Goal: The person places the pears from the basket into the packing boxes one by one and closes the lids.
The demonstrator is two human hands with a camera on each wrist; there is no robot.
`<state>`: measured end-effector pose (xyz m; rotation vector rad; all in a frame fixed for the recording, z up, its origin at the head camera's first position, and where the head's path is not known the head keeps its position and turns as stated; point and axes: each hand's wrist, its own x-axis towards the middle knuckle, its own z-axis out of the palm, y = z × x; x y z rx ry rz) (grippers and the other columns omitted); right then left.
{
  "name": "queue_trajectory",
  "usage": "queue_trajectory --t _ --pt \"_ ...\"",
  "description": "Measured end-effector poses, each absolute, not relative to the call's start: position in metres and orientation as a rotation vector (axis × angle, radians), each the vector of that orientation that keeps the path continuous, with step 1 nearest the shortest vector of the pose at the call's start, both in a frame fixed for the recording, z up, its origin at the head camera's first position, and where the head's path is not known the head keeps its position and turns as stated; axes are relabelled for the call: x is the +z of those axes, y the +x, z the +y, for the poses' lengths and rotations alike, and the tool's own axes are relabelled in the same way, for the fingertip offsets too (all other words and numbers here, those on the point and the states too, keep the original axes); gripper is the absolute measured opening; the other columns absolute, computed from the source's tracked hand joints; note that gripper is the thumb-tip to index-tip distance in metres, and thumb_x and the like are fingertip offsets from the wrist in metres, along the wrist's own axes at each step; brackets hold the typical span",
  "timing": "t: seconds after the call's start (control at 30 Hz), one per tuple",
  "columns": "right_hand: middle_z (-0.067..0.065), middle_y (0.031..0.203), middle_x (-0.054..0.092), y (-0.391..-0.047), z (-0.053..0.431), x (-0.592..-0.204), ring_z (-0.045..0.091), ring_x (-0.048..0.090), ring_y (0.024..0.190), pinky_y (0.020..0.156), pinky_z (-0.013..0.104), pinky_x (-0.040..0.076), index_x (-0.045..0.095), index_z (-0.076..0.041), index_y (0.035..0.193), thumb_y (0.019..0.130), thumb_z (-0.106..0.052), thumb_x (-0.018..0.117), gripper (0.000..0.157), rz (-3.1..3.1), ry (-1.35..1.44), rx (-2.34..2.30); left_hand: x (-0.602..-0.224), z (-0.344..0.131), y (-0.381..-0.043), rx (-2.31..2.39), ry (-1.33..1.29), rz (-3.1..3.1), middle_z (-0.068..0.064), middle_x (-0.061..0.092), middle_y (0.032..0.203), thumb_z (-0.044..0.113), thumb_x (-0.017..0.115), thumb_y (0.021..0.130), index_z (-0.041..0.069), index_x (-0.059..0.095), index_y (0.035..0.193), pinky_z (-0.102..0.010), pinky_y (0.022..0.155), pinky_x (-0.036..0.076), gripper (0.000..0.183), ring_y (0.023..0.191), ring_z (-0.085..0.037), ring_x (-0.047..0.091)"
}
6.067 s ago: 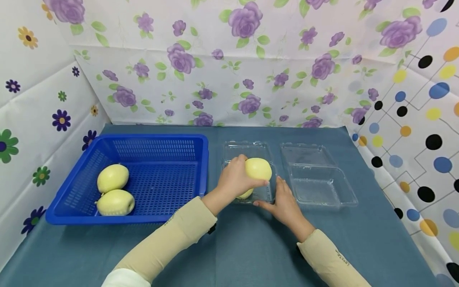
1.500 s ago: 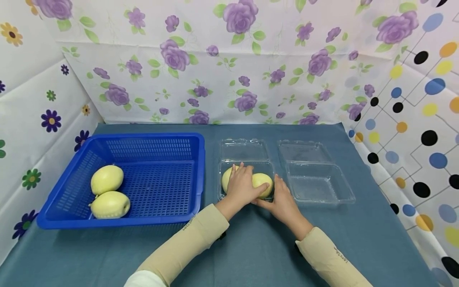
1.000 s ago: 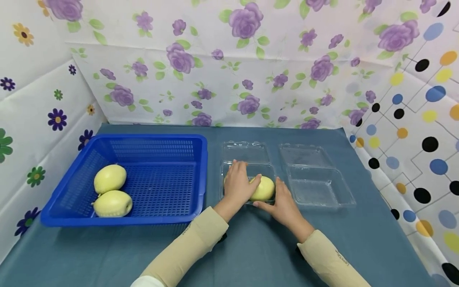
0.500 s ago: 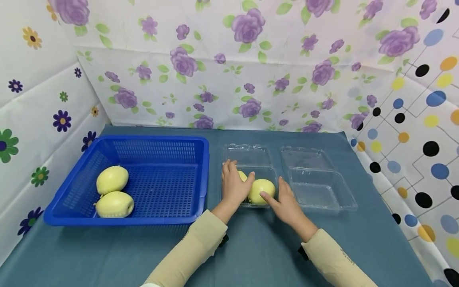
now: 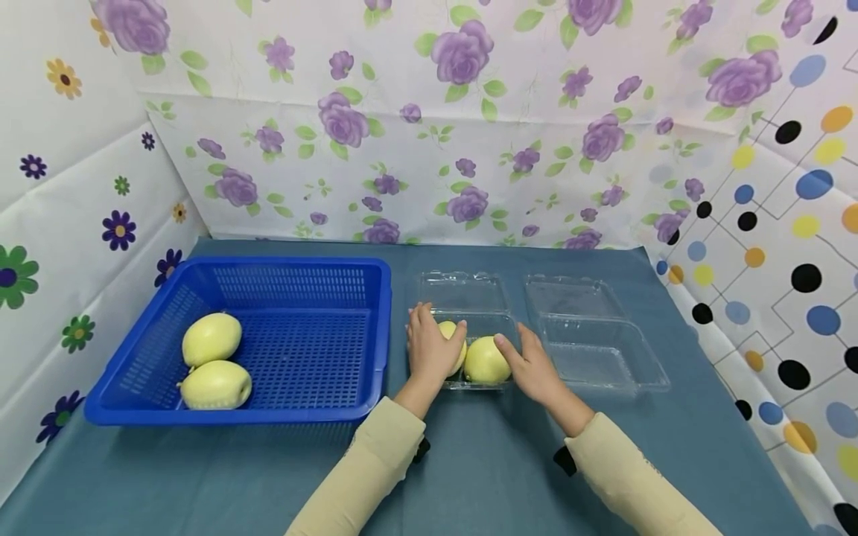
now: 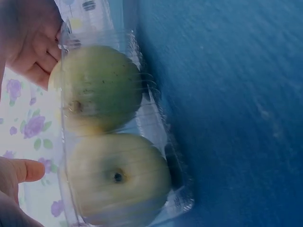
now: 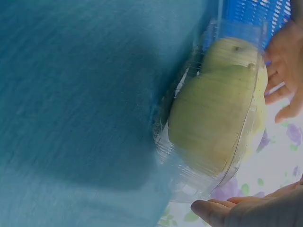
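We see the left hand (image 5: 431, 350) at 9 o'clock and the right hand (image 5: 536, 372) at 4 o'clock of a clear box (image 5: 491, 325), each grip wide with relaxed fingers beside the two yellow fruits inside, the left fruit (image 6: 125, 189) and the right fruit (image 5: 488, 360), though we cannot tell whether the fingers touch them. The box's lid (image 5: 465, 290) lies back at 12 o'clock on the tabletop (image 5: 469, 476); from the box, we find a second clear box (image 5: 593, 353) at 3 o'clock and, at 9 o'clock, a blue basket (image 5: 288, 262) holding two more fruits (image 5: 211, 340).
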<state>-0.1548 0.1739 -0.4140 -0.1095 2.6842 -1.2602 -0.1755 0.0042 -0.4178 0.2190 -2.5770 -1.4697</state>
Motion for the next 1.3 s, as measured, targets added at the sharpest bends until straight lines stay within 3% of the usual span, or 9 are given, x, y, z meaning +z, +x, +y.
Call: queue_trajectory --t 0.27,0.47,0.7,0.9,1.1,1.3 --pt "0.030 0.152 0.018 -0.171 0.179 -0.413 0.044 0.019 0.141 0.113 0.057 0.021 0.014 0.009 0.148 0.102 -0.048 0.022 0.073 2.591 0.024 -1.515 -0.424 -0.001 -0.179 -1.497 0.278 -2.486 -0.025 0.034 0.147 0.029 0.066 0.086 -0.002 0.036 0.140 -0.057 0.112 0.021 0.069 0.141 -0.041 0.022" --pt "0.024 0.156 0.011 -0.179 0.181 -0.410 0.040 0.010 0.144 0.115 0.056 0.015 0.011 0.001 0.151 0.096 -0.062 0.014 0.084 2.474 0.151 -1.630 -0.429 -0.005 -0.182 -1.530 0.331 -2.472 -0.025 0.036 0.146 0.029 0.067 0.086 -0.002 0.035 0.141 -0.054 0.114 0.019 0.071 0.140 -0.041 0.025" --pt "0.018 0.158 0.013 -0.190 0.181 -0.413 0.034 0.011 0.146 0.117 0.052 0.012 0.007 -0.005 0.153 0.095 -0.065 0.010 0.083 2.407 0.187 -1.693 -0.428 -0.007 -0.187 -1.608 0.355 -2.488 -0.025 0.042 0.141 0.032 0.066 0.087 -0.001 0.035 0.142 -0.052 0.107 0.032 0.071 0.130 -0.041 0.041" --pt "0.020 0.157 0.013 -0.199 0.179 -0.419 0.038 0.011 0.145 0.115 0.054 0.014 0.006 -0.005 0.153 0.096 -0.063 0.010 0.082 2.387 0.209 -1.692 -0.429 -0.015 -0.195 -1.572 0.423 -2.511 -0.026 0.046 0.138 0.032 0.066 0.086 -0.001 0.039 0.139 -0.053 0.114 0.020 0.068 0.129 -0.043 0.041" --pt "0.019 0.158 0.010 -0.203 0.181 -0.424 0.039 0.010 0.145 0.115 0.055 0.015 0.006 -0.007 0.153 0.092 -0.069 0.010 0.087 2.367 0.234 -1.668 -0.433 -0.019 -0.200 -1.687 0.426 -2.537 -0.026 0.042 0.142 0.033 0.064 0.087 -0.001 0.034 0.143 -0.053 0.106 0.035 0.071 0.129 -0.044 0.041" --pt "0.018 0.159 0.009 -0.208 0.180 -0.427 0.037 0.009 0.146 0.116 0.054 0.014 0.004 -0.009 0.154 0.092 -0.069 0.011 0.086 2.332 0.216 -1.681 -0.436 -0.019 -0.205 -1.766 0.403 -2.509 -0.022 0.037 0.147 0.031 0.062 0.089 -0.001 0.031 0.144 -0.050 0.108 0.034 0.071 0.133 -0.040 0.039"
